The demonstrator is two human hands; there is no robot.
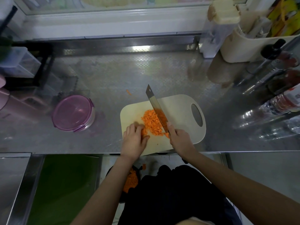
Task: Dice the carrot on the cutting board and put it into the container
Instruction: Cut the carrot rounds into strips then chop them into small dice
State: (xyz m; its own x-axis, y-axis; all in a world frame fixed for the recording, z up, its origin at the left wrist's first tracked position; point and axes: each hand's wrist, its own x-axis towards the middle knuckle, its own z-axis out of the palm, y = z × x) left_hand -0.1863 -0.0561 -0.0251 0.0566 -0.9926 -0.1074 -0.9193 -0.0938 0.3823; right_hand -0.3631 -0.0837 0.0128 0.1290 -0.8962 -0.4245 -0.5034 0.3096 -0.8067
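A textured stainless-steel counter (113,70) carries a cream cutting board (178,109) near its front edge, with a round container (73,113) under a purple lid well to the left. A lone carrot sliver (128,92) lies on bare metal behind the board; a cream caddy (240,46) and bottles (279,96) line the right side.

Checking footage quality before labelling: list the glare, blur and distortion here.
Head view: glare on the steel counter near its back edge and on the bottles at right; wide-angle distortion bows the window sill; frame edges soft; diced carrot, cutting board and cleaver fairly sharp.
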